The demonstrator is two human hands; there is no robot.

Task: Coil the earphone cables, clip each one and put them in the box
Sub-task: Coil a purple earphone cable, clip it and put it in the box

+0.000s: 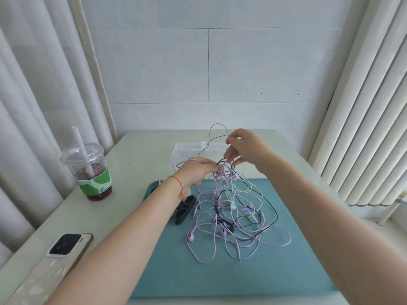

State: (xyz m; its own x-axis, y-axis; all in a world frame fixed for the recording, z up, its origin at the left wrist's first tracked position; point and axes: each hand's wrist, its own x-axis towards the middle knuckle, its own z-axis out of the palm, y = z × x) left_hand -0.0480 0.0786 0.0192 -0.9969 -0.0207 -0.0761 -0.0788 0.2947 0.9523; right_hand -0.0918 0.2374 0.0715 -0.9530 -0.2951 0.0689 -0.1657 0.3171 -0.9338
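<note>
Both hands are raised over the far half of a teal mat (275,271), working at the top of a tangle of earphone cables (229,219). The left hand (193,172) has its fingers curled round a bunch of lilac strands, gripping them where the tangle peaks; a thin red string bracelet (177,183) circles that wrist. The right hand (244,148), just beside it at about 1 o'clock and slightly higher, pinches a dark thin cable (217,128) between thumb and fingertips, and that strand arches up in a loop above both hands. From the grip the cables hang down and spread over the middle of the mat: mostly lilac, with a black one and a pale green one threaded through (how many sets there are cannot be told from this knot). A lilac earbud (191,237) lies at the tangle's 8 o'clock edge. The clear plastic box (187,150) stands on the pale table (136,155) beyond the mat, at 12 o'clock from the tangle and partly hidden behind the hands. Black clips (184,209) lie at the mat's left edge, at 9 o'clock from the heap. Farther left, at 10 o'clock, stands a lidded plastic cup (88,168) with a straw and a green sleeve, and a phone (66,247) lies face down at 8 o'clock.
</note>
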